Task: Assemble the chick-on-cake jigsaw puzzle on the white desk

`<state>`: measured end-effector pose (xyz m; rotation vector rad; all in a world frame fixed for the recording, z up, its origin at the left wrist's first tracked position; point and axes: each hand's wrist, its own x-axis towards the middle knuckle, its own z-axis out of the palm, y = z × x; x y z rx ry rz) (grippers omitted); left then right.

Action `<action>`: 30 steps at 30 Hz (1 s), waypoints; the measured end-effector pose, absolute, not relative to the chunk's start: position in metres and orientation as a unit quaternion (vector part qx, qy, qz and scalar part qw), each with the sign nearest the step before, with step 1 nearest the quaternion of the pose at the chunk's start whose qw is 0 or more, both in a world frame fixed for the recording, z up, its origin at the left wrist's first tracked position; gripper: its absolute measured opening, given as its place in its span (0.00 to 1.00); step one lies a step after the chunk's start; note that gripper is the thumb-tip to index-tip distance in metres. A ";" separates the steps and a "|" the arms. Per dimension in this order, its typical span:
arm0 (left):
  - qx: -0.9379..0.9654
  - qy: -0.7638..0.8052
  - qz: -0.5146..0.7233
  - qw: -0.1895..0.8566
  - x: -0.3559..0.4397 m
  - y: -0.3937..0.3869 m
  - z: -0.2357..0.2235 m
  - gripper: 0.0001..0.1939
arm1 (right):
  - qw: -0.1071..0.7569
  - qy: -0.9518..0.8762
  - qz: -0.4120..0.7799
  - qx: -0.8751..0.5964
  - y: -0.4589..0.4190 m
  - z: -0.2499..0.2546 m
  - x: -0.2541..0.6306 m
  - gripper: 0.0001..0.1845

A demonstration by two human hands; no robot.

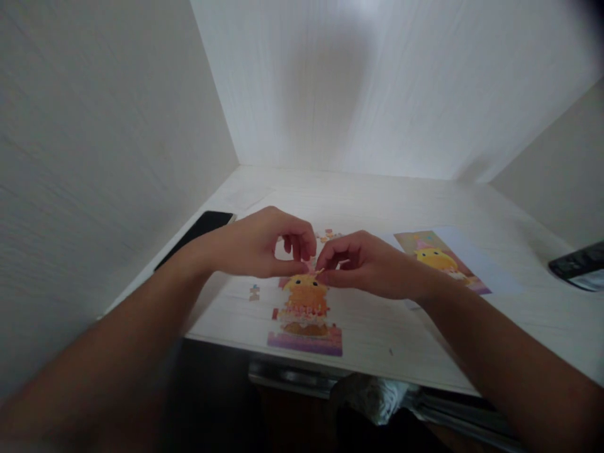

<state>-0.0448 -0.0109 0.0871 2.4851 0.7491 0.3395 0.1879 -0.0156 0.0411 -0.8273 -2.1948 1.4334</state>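
Observation:
A partly assembled jigsaw puzzle (pixel 304 308) lies near the table's front edge, showing a yellow figure with two dark eyes above a purple strip. Above its top edge my left hand (pixel 276 242) pinches a small pink puzzle piece (pixel 311 267) between thumb and fingers. My right hand (pixel 363 264) meets it from the other side, its thumb and fingertips closed on the piece's right edge. Fingers hide part of this piece, and I cannot tell whether it is joined to the puzzle. One loose puzzle piece (pixel 255 292) lies left of the puzzle.
Several loose pieces (pixel 328 235) lie behind my hands. A reference picture (pixel 436 259) of the yellow figure is on the right, partly behind my right forearm. A black phone (pixel 198 233) lies at left, a dark bottle-like object (pixel 578 265) far right. Pale panels enclose the table.

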 end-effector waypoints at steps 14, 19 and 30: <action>0.863 0.347 0.332 0.158 -0.054 -0.093 0.037 0.13 | 0.185 -0.773 0.557 -0.239 -0.027 0.032 0.172 0.08; 0.866 0.325 0.362 0.117 -0.053 -0.097 0.031 0.12 | 0.204 -0.761 0.575 -0.220 -0.027 0.031 0.172 0.12; 0.875 0.324 0.347 0.096 -0.060 -0.103 0.026 0.14 | 0.205 -0.757 0.583 -0.214 -0.026 0.031 0.170 0.12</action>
